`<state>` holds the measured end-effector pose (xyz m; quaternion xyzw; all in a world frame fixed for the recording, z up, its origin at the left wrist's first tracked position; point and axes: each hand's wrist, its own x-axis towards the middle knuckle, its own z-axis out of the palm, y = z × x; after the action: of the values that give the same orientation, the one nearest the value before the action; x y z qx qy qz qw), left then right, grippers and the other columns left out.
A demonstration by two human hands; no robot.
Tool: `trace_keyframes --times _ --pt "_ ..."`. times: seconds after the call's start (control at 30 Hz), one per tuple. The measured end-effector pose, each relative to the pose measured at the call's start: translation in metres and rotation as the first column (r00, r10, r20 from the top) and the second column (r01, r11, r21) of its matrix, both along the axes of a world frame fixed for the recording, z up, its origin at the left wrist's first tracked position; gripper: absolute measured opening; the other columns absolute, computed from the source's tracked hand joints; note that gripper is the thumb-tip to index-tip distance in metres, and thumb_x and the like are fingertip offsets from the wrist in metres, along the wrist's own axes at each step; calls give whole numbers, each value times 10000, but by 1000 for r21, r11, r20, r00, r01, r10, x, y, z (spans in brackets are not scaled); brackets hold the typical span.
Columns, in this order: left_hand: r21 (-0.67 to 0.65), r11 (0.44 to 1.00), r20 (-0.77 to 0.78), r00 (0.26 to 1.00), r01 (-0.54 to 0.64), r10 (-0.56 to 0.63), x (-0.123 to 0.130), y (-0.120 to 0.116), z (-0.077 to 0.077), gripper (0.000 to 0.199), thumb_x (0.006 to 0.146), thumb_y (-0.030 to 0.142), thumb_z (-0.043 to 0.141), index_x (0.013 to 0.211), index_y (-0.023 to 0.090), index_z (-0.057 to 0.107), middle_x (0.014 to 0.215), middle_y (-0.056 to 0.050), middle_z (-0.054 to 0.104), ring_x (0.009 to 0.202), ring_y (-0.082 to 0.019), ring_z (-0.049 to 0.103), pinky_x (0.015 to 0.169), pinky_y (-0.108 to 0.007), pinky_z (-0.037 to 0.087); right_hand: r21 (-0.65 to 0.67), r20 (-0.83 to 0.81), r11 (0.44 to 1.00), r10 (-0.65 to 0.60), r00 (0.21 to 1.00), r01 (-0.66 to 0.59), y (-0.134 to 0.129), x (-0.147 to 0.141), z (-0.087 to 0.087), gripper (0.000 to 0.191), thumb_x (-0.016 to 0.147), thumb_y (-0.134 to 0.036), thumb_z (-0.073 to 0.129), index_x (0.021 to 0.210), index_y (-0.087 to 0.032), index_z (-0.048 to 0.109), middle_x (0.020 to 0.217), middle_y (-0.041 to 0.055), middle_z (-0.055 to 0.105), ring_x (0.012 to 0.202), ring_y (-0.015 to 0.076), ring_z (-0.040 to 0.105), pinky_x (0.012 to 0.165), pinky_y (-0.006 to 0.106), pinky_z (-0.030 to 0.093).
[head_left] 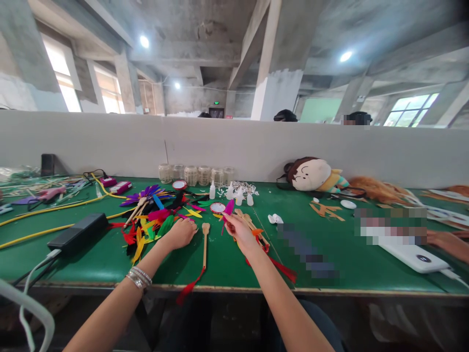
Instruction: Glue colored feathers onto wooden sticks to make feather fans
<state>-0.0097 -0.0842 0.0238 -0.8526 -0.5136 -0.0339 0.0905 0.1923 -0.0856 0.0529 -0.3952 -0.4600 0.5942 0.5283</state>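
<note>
My right hand [240, 232] pinches a magenta feather [229, 207] upright between thumb and fingers. To its left, my left hand [182, 233] rests at the right edge of a pile of coloured feathers [144, 230], fingers curled down. What they hold, if anything, I cannot make out. Between my hands lies a small wooden stick [205, 247] with a shaped head and a red tassel [191, 288] hanging over the table edge. More wooden sticks [252, 226] with red tassels lie beyond my right hand, partly hidden by it. A round lid [217, 208] sits just behind the hands.
Several white squeeze bottles [239, 197] and glass jars [191, 175] stand towards the partition [220, 142]. A plush doll [311, 174] lies at the back right. At left are a black power adapter [78, 237] and yellow cables [47, 208]. Another person's arm [449, 245] reaches in near a white device [410, 252].
</note>
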Motion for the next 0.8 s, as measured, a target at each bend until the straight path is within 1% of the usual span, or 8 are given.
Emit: trace_keyframes --times 0.13,0.23,0.3,0.43,0.53,0.67,0.73,0.8 --pt "3 999 107 993 -54 53 -21 -5 4 327 883 249 280 793 150 578 806 -92 621 817 -203 546 725 -304 379 5 5 1000 11 1000 -11 -1 1 0 281 535 -412 693 542 -162 565 409 -77 428 370 24 357 383 196 170" --pt "-34 997 319 945 -68 76 -27 -21 11 348 886 306 295 727 150 563 745 -74 600 744 -185 533 701 -295 380 8 8 1000 18 1000 -18 0 0 0 281 530 -411 694 550 -153 585 411 -75 425 367 20 352 379 196 171" --pt "-116 993 432 902 34 20 -19 -40 17 387 884 368 302 662 167 547 675 -37 574 687 -160 517 680 -273 380 10 9 1000 9 1000 -9 0 0 -1 271 539 -405 689 575 -151 602 420 -73 437 369 20 356 379 195 171" --pt "-244 913 557 818 326 -143 19 -82 23 366 874 398 342 702 176 578 715 -18 586 717 -133 524 697 -236 381 16 13 1000 -13 1000 13 3 -1 -4 252 560 -392 678 603 -152 618 423 -70 452 370 23 355 376 198 165" --pt "-201 875 580 773 440 -255 44 -99 26 315 756 466 536 933 214 601 897 -30 601 845 -157 531 754 -247 378 19 14 1000 -24 1000 24 5 -1 -6 237 558 -380 677 622 -158 624 453 -65 487 377 26 364 375 201 170" --pt "-184 918 594 784 351 -181 52 -97 32 287 863 387 383 1024 243 573 637 21 594 670 -132 549 722 -250 383 18 16 1000 -21 1000 21 6 -1 -7 235 560 -384 671 604 -160 616 442 -67 488 367 26 357 372 201 176" --pt "-176 927 605 779 332 -164 49 -91 32 297 875 350 361 1119 256 501 691 21 613 693 -133 561 723 -250 393 14 15 1000 -17 1000 17 6 -1 -7 240 558 -390 672 588 -161 608 437 -67 484 364 26 360 372 199 180" --pt "-124 968 582 806 220 -108 46 -83 28 311 838 386 424 1100 231 486 832 -17 617 771 -161 567 727 -270 405 12 14 1000 -10 1000 10 7 -1 -7 250 556 -399 674 575 -161 600 429 -68 476 363 28 366 371 197 180"
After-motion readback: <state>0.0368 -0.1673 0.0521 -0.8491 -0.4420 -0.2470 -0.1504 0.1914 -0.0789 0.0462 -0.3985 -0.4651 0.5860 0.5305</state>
